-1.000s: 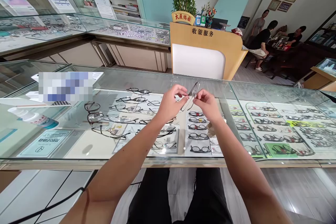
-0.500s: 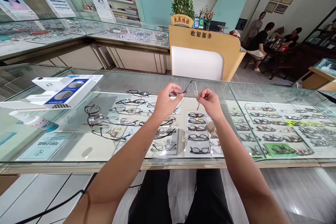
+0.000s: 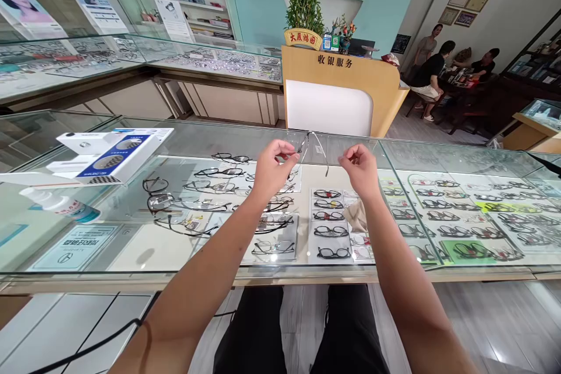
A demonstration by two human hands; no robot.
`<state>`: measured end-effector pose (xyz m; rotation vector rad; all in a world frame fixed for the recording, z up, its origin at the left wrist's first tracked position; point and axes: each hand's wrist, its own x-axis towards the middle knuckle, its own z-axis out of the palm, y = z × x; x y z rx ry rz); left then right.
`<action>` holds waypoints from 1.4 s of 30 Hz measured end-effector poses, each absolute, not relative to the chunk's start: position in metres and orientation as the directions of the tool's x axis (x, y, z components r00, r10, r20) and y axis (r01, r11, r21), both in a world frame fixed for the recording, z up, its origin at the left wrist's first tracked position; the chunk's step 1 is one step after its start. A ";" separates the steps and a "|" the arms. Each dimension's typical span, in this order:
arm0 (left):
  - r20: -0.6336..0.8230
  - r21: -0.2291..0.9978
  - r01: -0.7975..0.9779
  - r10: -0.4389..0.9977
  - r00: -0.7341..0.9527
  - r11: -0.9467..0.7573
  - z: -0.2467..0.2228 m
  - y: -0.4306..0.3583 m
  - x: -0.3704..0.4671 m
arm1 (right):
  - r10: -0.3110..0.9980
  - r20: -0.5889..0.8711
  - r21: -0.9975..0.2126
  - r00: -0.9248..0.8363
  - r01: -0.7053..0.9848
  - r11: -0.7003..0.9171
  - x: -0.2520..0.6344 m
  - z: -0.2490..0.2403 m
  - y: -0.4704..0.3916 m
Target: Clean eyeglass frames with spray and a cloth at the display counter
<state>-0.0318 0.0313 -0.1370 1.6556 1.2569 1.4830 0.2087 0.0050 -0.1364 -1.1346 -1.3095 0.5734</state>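
My left hand (image 3: 277, 168) pinches a pair of thin-framed eyeglasses (image 3: 323, 153) by one side, above the glass counter. The far temple arm slants down to the right, its tip free in the air. To the right of that tip is my right hand (image 3: 360, 169), apart from the glasses, fingers curled in and nothing visible between them. Below its wrist lies a crumpled beige cloth (image 3: 357, 215). On the counter left of my arms are several loose dark-framed eyeglasses (image 3: 219, 172). Rows of eyeglasses (image 3: 331, 231) show between my forearms.
A white and blue box (image 3: 116, 158) with raised flaps and a spray bottle (image 3: 61, 205) stand on the left of the glass counter (image 3: 144, 260). Beyond it are a wooden cashier desk (image 3: 342, 67) and more display cases. Several people sit or stand at the back right.
My right hand has let go of the temple arm and drawn slightly right. The glasses, still in my left hand, have shifted a little left.
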 end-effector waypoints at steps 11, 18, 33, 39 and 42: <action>0.487 0.863 0.220 0.865 -0.120 -0.455 -0.140 0.028 -0.025 | 0.896 0.444 -0.840 -0.017 0.339 0.423 0.170 -0.152 -0.009; 0.491 0.859 0.211 0.868 -0.078 -0.467 -0.141 0.027 -0.024 | 0.882 0.468 -0.762 -0.057 0.479 0.435 0.167 -0.160 -0.006; 0.456 0.812 0.377 0.888 0.066 -0.445 -0.141 0.022 -0.025 | 0.801 0.566 -0.742 0.197 0.545 0.390 0.196 -0.146 0.001; 0.485 0.832 0.285 0.873 0.041 -0.476 -0.144 0.019 -0.019 | 0.874 0.465 -0.829 0.139 0.416 0.375 0.181 -0.147 -0.003; 0.480 0.833 0.271 0.874 0.078 -0.482 -0.143 0.015 -0.015 | 0.889 0.451 -0.835 0.080 0.390 0.389 0.174 -0.149 -0.004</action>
